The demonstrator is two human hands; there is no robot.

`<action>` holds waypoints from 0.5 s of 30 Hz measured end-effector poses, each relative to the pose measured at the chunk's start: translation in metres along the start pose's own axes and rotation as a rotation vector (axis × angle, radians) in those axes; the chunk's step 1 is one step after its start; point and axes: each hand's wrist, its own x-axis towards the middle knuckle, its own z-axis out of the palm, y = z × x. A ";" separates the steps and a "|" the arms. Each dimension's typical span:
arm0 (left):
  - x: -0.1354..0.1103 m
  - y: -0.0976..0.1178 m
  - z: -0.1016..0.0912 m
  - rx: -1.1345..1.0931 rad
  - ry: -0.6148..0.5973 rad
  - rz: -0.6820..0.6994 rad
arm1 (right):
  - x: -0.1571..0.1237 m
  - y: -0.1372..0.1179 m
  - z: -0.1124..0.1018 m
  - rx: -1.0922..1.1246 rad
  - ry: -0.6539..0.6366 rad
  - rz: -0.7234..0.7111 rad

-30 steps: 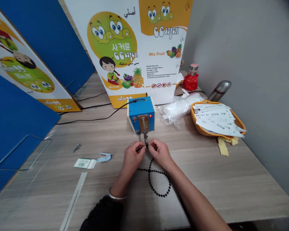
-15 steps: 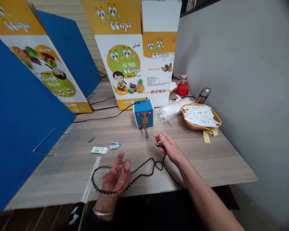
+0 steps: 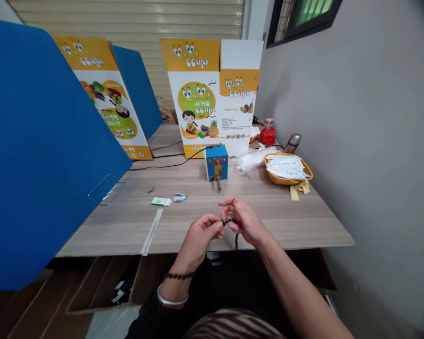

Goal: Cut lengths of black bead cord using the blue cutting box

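My left hand (image 3: 200,238) and my right hand (image 3: 242,221) meet above the front of the wooden table, with the fingertips of both pinching a black bead strand (image 3: 229,221). A short end of it hangs below my right hand. A band of black beads (image 3: 179,276) circles my left wrist, above a silver bangle (image 3: 173,298). Ahead of my hands stands a small blue box device (image 3: 216,162) with a metal clamp (image 3: 218,184) at its front. Neither hand touches it.
On the table are a blue-and-white tool (image 3: 180,197), a card (image 3: 161,201), a white strip (image 3: 151,231) and an orange basket of printed tags (image 3: 288,168). Blue panels (image 3: 38,141) stand at left, and a grey wall (image 3: 339,141) at right.
The long bead loop no longer lies on the table and a band now circles my left wrist. Both hands have come together on the strand. The view has tilted up, showing more of the room.
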 end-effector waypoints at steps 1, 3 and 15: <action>-0.003 -0.002 0.000 -0.027 0.000 -0.017 | -0.004 0.001 0.000 -0.016 0.011 -0.001; -0.009 -0.005 0.000 -0.095 -0.008 -0.059 | -0.010 0.004 -0.001 -0.064 0.048 0.007; -0.021 0.014 -0.034 -0.190 0.218 0.129 | -0.062 0.035 -0.054 -0.620 -0.036 0.011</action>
